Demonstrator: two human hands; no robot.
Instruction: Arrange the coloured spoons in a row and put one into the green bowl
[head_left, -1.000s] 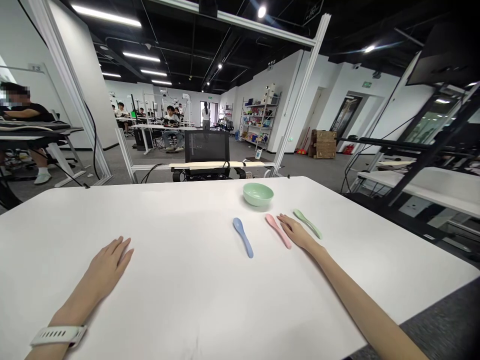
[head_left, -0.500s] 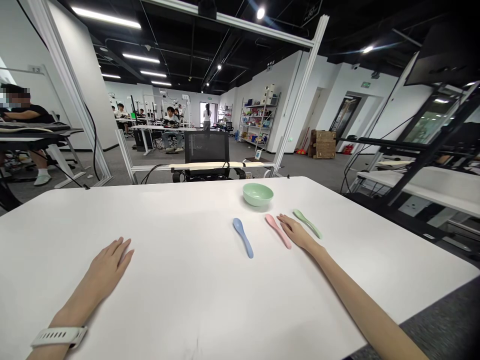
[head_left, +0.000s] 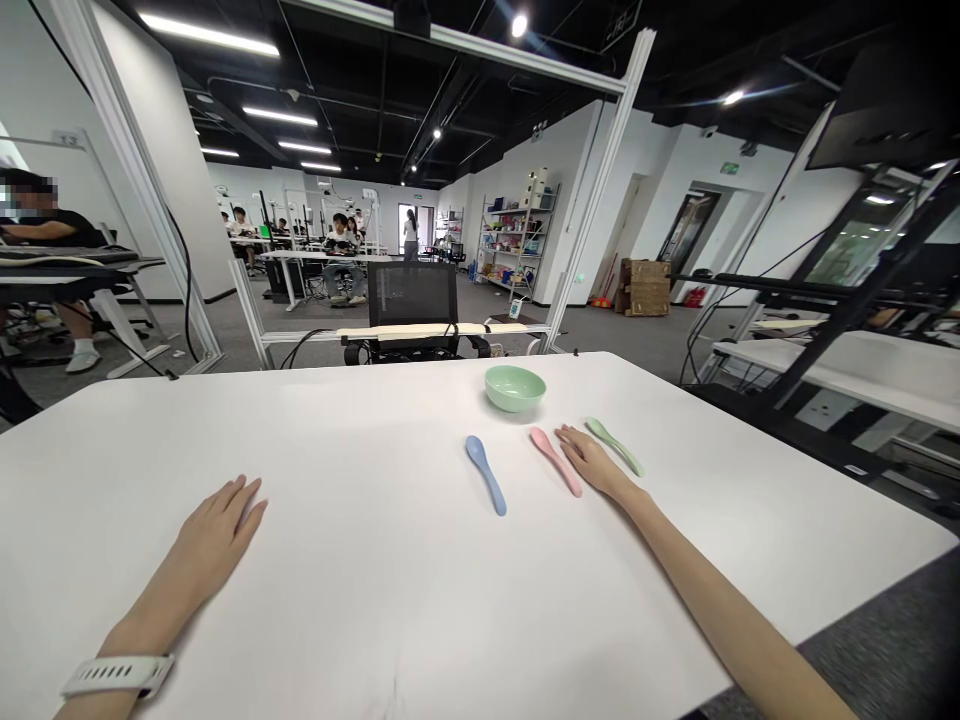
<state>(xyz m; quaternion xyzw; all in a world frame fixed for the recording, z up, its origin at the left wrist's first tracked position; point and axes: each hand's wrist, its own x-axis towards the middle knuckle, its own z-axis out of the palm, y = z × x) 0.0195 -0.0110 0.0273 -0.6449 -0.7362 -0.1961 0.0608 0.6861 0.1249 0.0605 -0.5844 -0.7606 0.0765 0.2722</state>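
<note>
My left hand (head_left: 214,535) lies flat on the left part of the white table (head_left: 337,600), fingers stretched out, holding nothing. On the right, my right hand (head_left: 592,463) rests palm down between a pink spoon (head_left: 555,461) and a light green spoon (head_left: 615,446). Its fingers are extended and grip nothing; the pink spoon lies close along its left side. Further left is a blue spoon (head_left: 486,475), its bowl end pointing away from me. Behind the spoons a green bowl (head_left: 515,388) stands upright near the far edge.
Past the far table edge stand a black mesh chair (head_left: 412,293) and a metal frame (head_left: 600,180). A black stand (head_left: 825,350) is to the right of the table. Several people sit at desks in the background, one person (head_left: 49,220) at far left.
Both hands, the spoons and the bowl keep their places. The whole view has shifted very slightly.
</note>
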